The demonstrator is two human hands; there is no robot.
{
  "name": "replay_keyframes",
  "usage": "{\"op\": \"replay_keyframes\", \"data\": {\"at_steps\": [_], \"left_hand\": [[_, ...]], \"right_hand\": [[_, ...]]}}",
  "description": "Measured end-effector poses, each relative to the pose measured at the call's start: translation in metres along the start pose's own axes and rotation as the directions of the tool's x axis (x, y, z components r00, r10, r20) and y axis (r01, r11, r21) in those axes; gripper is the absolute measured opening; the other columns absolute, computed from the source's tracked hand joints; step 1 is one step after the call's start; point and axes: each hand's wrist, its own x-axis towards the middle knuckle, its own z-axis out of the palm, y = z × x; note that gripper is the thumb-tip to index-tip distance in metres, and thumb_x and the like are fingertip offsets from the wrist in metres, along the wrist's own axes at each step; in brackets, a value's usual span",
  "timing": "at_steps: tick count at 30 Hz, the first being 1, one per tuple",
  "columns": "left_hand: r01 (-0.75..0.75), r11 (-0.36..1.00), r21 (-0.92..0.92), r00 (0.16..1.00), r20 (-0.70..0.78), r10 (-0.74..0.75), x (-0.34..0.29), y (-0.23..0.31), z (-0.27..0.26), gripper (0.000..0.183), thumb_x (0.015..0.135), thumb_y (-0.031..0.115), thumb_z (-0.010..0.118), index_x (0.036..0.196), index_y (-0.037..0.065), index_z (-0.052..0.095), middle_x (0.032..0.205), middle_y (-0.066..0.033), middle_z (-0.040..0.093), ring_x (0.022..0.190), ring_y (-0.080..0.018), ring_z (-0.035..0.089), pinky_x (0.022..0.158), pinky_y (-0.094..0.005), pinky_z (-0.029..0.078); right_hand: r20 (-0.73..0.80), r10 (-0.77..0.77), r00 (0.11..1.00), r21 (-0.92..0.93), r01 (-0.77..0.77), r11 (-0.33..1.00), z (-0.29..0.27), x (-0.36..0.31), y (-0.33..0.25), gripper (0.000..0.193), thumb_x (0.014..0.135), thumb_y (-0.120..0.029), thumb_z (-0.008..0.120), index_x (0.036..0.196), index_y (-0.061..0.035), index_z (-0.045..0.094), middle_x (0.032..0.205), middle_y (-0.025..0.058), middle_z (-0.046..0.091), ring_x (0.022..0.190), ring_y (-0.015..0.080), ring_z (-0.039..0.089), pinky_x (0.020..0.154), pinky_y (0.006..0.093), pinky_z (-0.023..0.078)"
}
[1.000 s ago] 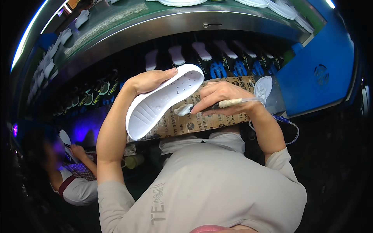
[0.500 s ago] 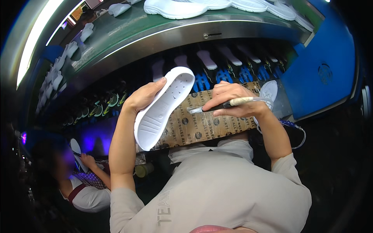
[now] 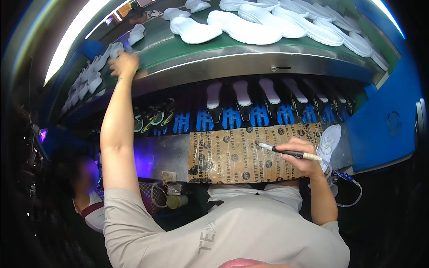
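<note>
Beige short-sleeved shirt (image 3: 250, 228), grey lettering (image 3: 208, 236), apparently white shorts (image 3: 229, 192)

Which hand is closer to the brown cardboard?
Right. The right hand is over the brown cardboard; the left hand is far up left, by the green belt.

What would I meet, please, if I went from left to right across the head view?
Co-worker's white sleeve, the person's left grip, yellowish container, brush tip, right grip, white shoe, blue panel.
</note>
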Motion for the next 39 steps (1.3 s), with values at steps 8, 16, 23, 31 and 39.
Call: {"op": "replay_keyframes", "data": {"at_steps": [8, 16, 23, 31, 39], "left_hand": [[-0.021, 0.971, 0.238, 0.995, 0.098, -0.003, 0.186, -0.307, 0.032, 0.104, 0.087, 0.061, 0.067, 0.162, 0.000, 0.027, 0.148, -0.0304, 0.055, 0.139, -0.0460, 0.053, 0.116, -0.0549, 0.040], [-0.149, 0.973, -0.175, 0.982, -0.143, 0.125, 0.078, -0.247, 0.020, 0.085, 0.075, 0.064, 0.082, 0.116, -0.010, 0.068, 0.113, -0.0340, 0.070, 0.103, -0.0464, 0.069, 0.096, -0.0510, 0.051], [0.281, -0.591, -0.756, 0.942, 0.336, 0.019, -0.116, -0.196, -0.035, 0.061, 0.097, 0.031, 0.061, 0.143, -0.006, 0.046, 0.149, -0.0350, 0.043, 0.142, -0.0518, 0.041, 0.119, -0.0728, 0.030], [0.815, -0.488, -0.313, 0.553, 0.672, 0.492, -0.351, -0.078, -0.017, 0.073, 0.099, 0.045, 0.028, 0.139, -0.012, 0.050, 0.126, -0.0248, 0.063, 0.111, -0.0367, 0.066, 0.097, -0.0504, 0.058], [0.988, -0.156, -0.019, 0.134, 0.623, 0.771, -0.456, -0.078, -0.020, 0.087, 0.106, 0.070, 0.008, 0.147, 0.007, 0.051, 0.123, -0.0185, 0.068, 0.114, -0.0354, 0.069, 0.098, -0.0483, 0.060]], "right_hand": [[0.068, 0.135, 0.988, 0.068, -0.140, 0.988, 0.003, -0.025, 0.016, 0.029, 0.087, -0.008, 0.079, 0.115, -0.0061, 0.080, 0.089, 0.0081, 0.072, 0.079, 0.0176, 0.064, 0.069, 0.0312, 0.048], [-0.011, 0.138, 0.990, 0.043, -0.137, 0.990, 0.014, -0.012, 0.006, 0.033, 0.081, -0.003, 0.079, 0.114, -0.0046, 0.080, 0.092, 0.0101, 0.074, 0.082, 0.0204, 0.067, 0.074, 0.0327, 0.052], [-0.272, 0.285, 0.919, 0.435, -0.147, 0.889, 0.028, -0.003, 0.016, 0.022, 0.090, -0.009, 0.072, 0.110, -0.0010, 0.076, 0.096, 0.0034, 0.074, 0.078, 0.0076, 0.062, 0.071, 0.0237, 0.050], [-0.184, 0.338, 0.923, 0.681, -0.128, 0.721, 0.066, 0.015, 0.009, 0.024, 0.093, -0.013, 0.074, 0.114, -0.0008, 0.073, 0.100, 0.0040, 0.072, 0.083, 0.0069, 0.059, 0.077, 0.0233, 0.050], [-0.145, -0.122, 0.982, -0.143, 0.101, 0.985, 0.118, 0.045, 0.011, 0.023, 0.083, -0.007, 0.075, 0.105, -0.0048, 0.078, 0.082, 0.0051, 0.075, 0.074, 0.0176, 0.067, 0.084, 0.0335, 0.045]]}}
